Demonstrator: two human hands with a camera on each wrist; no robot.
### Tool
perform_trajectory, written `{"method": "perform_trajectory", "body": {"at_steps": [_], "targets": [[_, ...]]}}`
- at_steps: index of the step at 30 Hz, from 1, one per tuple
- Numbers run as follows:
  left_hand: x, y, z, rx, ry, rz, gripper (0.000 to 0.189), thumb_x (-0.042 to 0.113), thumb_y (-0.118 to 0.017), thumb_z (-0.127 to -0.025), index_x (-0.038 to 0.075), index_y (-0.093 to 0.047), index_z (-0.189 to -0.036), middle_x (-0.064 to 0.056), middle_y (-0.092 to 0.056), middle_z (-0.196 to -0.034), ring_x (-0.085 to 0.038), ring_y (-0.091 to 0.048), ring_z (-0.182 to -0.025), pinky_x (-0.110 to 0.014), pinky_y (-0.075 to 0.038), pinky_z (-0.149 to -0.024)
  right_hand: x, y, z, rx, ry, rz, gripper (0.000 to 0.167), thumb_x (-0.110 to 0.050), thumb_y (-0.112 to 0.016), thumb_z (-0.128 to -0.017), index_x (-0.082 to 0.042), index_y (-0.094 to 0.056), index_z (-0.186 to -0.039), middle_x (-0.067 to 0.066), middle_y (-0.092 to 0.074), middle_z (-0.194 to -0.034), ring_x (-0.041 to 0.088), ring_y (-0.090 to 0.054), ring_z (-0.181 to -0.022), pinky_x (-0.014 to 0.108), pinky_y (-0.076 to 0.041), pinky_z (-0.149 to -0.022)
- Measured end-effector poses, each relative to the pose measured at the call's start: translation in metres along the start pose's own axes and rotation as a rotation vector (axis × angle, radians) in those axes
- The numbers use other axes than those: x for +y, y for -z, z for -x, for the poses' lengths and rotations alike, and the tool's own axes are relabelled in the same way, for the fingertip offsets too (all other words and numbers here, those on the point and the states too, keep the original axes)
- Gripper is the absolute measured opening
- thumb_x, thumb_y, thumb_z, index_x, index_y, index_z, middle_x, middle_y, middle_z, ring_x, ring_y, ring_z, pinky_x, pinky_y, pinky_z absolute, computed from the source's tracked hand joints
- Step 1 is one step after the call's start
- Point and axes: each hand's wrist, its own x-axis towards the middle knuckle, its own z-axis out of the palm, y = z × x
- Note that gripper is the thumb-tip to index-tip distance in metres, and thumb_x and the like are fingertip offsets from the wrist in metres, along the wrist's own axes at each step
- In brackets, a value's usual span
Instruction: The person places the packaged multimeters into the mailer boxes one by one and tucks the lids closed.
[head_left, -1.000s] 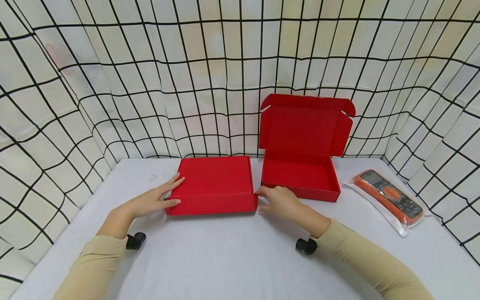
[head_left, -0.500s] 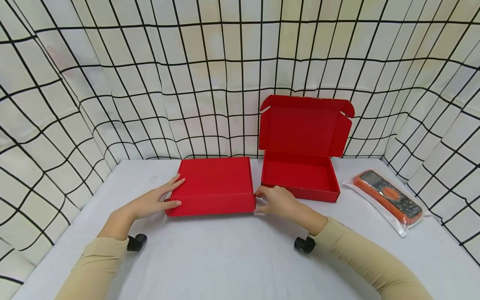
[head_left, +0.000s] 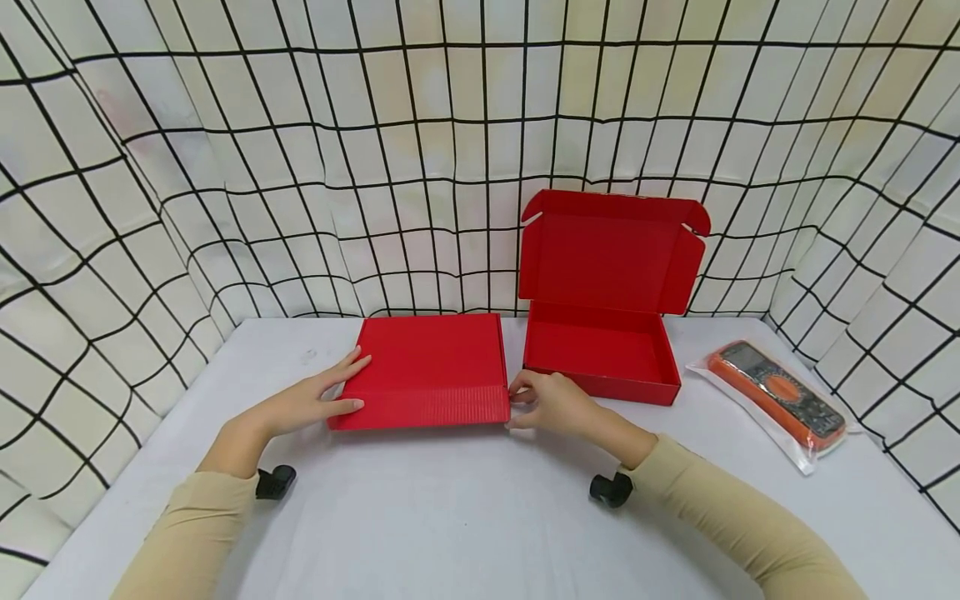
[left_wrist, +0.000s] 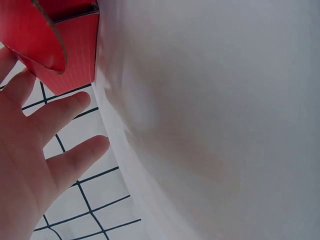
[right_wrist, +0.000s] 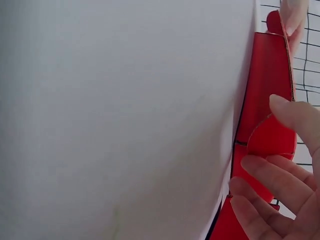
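Left hand spread on one end of a flat red cardboard box on the white desk, I pinch its rounded side flap with my right hand.

One lowered-lid red box plus one raised-lid red box — two boxes altogether. Just one multimeter, in just one clear plastic bag. One left hand and one right hand — two hands. One tan left sleeve and one tan right sleeve, so two sleeves. One black left wrist device plus one black right wrist device, so two again. Finally, one white-covered table.
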Motion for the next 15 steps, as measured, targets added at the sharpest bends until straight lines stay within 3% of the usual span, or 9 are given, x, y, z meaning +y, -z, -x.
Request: {"method": "perform_trajectory", "body": {"at_steps": [7, 15], "targets": [[0.0003, 0.0007, 0.0006, -0.011, 0.003, 0.018, 0.081, 0.04, -0.063, -0.1, 0.013, -0.022, -0.165, -0.019, -0.006, -0.17, -0.052, -0.015, -0.149, -0.075, -0.024, -0.11, 0.0021, 0.0019, 0.0007, -0.054, -0.003, -0.133, 0.037, -0.024, -0.089, -0.082, -0.009, -0.067, -0.107, 0.006, -0.077, -0.109, 0.018, -0.074, -0.098, 0.027, -0.056, -0.077], [0.0007, 0.0024, 0.0008, -0.007, 0.003, 0.038, 0.081, 0.037, -0.064, -0.099, 0.012, -0.022, -0.164, -0.019, -0.006, -0.17, -0.053, -0.015, -0.149, -0.076, -0.023, -0.11, 0.001, 0.0008, 0.0014, -0.072, -0.019, -0.189, 0.036, -0.024, -0.088, -0.084, -0.007, -0.068, -0.108, 0.006, -0.078, -0.106, 0.019, -0.074, -0.099, 0.029, -0.057, -0.076]]}}
